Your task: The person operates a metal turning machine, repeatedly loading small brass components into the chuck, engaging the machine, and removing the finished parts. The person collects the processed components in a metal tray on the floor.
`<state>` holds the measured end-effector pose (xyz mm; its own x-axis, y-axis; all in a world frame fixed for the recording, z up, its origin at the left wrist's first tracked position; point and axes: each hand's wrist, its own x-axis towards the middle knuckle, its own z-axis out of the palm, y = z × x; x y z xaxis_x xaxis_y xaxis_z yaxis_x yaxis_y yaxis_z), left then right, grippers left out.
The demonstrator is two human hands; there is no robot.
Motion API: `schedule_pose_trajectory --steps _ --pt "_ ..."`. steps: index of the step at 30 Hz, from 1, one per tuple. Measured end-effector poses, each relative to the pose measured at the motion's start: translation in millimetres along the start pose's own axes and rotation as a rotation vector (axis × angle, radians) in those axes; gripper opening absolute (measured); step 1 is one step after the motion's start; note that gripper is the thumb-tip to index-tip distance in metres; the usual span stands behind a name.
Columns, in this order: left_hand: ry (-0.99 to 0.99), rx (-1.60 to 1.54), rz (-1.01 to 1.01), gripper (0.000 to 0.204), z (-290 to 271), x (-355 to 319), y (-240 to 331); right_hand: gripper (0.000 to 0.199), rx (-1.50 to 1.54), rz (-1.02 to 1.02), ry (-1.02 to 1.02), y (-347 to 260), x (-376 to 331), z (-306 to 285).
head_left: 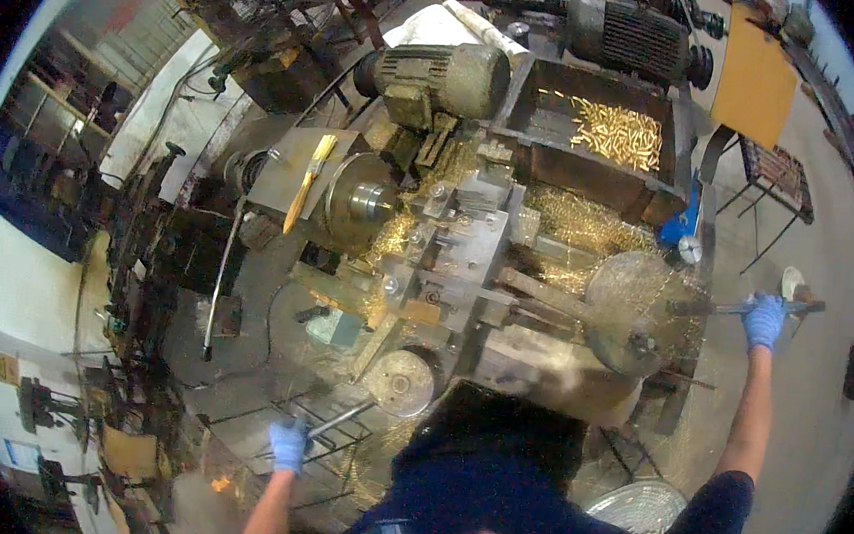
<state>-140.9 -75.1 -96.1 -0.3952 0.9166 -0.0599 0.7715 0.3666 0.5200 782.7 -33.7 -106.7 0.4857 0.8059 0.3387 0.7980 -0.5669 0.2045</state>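
My left hand, in a blue glove, is closed round the end of a metal lever that runs to a round handwheel on the lathe's near side. Out to the right, my gloved right hand grips a long bar handle, which reaches toward a large round disc. Between my hands lies the lathe's tool slide, its metal blocks scattered with brass chips. The spindle faces it from the left. A yellow-bristled brush rests on the headstock.
Beyond the slide, a dark metal bin holds many small brass pieces. Electric motors stand behind the lathe. Brass shavings cover its bed. A long lever juts out at left. A small rack stands at right.
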Motion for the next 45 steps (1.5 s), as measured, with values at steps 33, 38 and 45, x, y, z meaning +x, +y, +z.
schedule_pose_trajectory --steps 33,38,45 --pt "-0.559 0.461 0.640 0.040 17 21 170 0.048 0.060 0.207 -0.239 18 -224 -127" --pt "-0.608 0.342 0.655 0.037 26 28 166 0.037 -0.037 0.443 -0.542 127 -261 -111" --pt "-0.670 0.262 0.584 0.033 21 26 161 0.029 -0.161 0.467 -0.583 139 -263 -89"
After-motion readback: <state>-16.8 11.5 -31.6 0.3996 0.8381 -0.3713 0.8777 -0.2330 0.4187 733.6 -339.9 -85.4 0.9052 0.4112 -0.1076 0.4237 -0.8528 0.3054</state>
